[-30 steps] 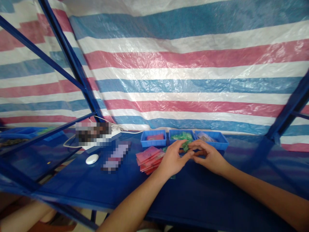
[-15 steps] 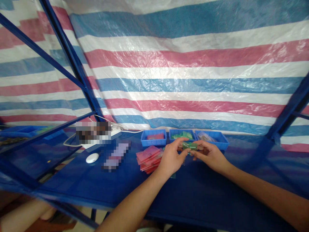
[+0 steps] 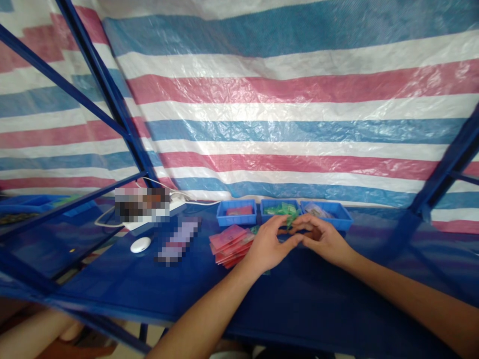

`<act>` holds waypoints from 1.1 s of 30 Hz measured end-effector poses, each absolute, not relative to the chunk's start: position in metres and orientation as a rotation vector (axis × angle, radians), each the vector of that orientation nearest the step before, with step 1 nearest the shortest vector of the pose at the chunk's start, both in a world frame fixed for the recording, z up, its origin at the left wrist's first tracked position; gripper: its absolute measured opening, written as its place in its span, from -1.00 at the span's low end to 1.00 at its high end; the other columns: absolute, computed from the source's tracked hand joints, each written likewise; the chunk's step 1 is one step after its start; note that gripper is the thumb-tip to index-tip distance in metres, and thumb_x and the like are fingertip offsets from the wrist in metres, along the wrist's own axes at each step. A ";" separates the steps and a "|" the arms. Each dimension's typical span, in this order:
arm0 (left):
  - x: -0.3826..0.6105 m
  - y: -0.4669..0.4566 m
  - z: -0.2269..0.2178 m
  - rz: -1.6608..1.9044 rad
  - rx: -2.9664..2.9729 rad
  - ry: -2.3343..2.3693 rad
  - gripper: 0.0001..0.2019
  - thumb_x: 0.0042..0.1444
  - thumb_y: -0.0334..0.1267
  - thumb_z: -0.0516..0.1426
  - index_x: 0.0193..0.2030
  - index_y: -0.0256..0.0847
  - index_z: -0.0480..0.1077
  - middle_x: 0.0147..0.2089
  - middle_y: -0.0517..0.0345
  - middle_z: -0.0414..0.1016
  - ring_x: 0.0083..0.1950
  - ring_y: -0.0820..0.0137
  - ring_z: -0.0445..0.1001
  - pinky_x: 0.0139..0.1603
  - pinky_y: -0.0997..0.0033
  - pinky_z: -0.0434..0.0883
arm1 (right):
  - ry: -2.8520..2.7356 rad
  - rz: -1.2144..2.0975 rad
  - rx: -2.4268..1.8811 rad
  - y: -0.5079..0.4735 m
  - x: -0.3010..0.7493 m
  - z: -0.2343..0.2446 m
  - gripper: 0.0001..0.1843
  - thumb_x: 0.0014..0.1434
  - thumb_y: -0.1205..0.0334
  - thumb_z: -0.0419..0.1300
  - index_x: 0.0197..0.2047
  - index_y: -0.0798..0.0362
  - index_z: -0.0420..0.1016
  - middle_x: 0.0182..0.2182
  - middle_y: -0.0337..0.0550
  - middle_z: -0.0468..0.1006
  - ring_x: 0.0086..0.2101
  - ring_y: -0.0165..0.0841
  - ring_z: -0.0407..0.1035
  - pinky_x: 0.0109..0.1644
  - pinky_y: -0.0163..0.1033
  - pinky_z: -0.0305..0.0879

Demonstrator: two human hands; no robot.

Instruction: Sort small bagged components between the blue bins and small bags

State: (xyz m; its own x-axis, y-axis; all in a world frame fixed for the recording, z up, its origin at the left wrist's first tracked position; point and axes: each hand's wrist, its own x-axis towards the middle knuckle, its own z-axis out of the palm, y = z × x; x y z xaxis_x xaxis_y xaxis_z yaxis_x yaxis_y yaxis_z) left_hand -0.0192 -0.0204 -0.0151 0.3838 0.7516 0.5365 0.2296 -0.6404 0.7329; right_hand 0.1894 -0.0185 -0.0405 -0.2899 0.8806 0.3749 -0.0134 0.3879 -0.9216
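Observation:
My left hand (image 3: 268,245) and my right hand (image 3: 321,238) meet fingertip to fingertip over the blue table (image 3: 149,294), just in front of three small blue trays. Between the fingers is a small green packet (image 3: 291,220), pinched by both hands and partly hidden by them. The middle tray (image 3: 279,210) behind my hands holds more green packets. A fanned stack of pink-red packets (image 3: 231,243) lies on the table just left of my left hand.
The left tray (image 3: 236,212) holds a pink packet and the right tray (image 3: 327,212) holds pale packets. A white mouse (image 3: 140,244), a white cable and blurred items lie at the left. Blue frame bars and a striped tarp surround the table.
The green packet, held up lengthwise between both hands half a second ago, is now lower and mostly hidden as my fingertips have closed together over it.

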 end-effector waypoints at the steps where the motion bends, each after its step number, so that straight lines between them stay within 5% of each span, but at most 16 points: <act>1: -0.020 -0.020 -0.015 1.224 2.106 0.863 -0.58 0.22 -0.15 0.31 0.19 -0.15 0.48 0.16 -0.09 0.56 0.12 0.16 0.59 0.14 0.14 0.58 | -1.629 1.072 -0.784 -0.020 0.188 -0.040 -0.60 0.15 -0.01 0.44 -0.02 -0.06 0.50 -0.08 -0.06 0.63 -0.13 -0.18 0.59 -0.08 -0.11 0.58; 8: -0.021 -0.016 -0.011 1.225 2.021 0.925 -0.77 0.31 -0.26 0.20 0.08 -0.19 0.47 -0.09 0.02 0.65 -0.12 0.29 0.65 -0.06 0.31 0.59 | -1.505 0.924 -0.897 -0.013 0.194 -0.041 -0.67 0.18 -0.02 0.43 -0.15 -0.03 0.47 -0.41 -0.26 0.52 -0.50 -0.40 0.41 -0.44 -0.27 0.45; 13: -0.020 -0.018 -0.013 1.187 1.966 0.841 -0.68 0.31 -0.29 0.19 0.18 -0.16 0.38 -0.09 0.04 0.65 -0.09 0.31 0.65 -0.03 0.32 0.59 | -1.540 0.981 -0.920 -0.012 0.195 -0.043 -0.54 0.13 -0.03 0.46 0.01 -0.05 0.49 -0.24 -0.19 0.61 -0.41 -0.36 0.48 -0.33 -0.22 0.52; 22: -0.019 -0.020 -0.010 1.351 1.999 0.887 -0.73 0.29 -0.26 0.23 0.11 -0.17 0.46 0.11 -0.06 0.53 0.00 0.31 0.62 0.05 0.26 0.61 | -1.449 0.941 -0.920 -0.009 0.197 -0.041 -0.59 0.14 -0.07 0.44 -0.13 -0.06 0.41 -0.44 -0.30 0.56 -0.51 -0.35 0.47 -0.36 -0.22 0.48; 33: -0.020 -0.018 -0.012 1.310 1.998 0.805 -0.62 0.25 -0.17 0.28 0.19 -0.14 0.50 0.18 -0.07 0.51 0.11 0.24 0.59 0.19 0.17 0.58 | -1.582 1.106 -0.814 -0.017 0.196 -0.042 -0.47 0.10 0.03 0.49 0.12 -0.09 0.57 0.03 -0.06 0.66 -0.14 -0.19 0.63 0.06 -0.05 0.58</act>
State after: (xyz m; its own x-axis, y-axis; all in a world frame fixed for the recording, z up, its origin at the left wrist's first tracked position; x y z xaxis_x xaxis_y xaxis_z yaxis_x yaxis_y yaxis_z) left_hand -0.0197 -0.0177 -0.0116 0.3256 0.7609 0.5613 0.1566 -0.6288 0.7616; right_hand 0.1957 -0.0168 -0.0424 -0.2741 0.8973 0.3460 -0.0168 0.3553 -0.9346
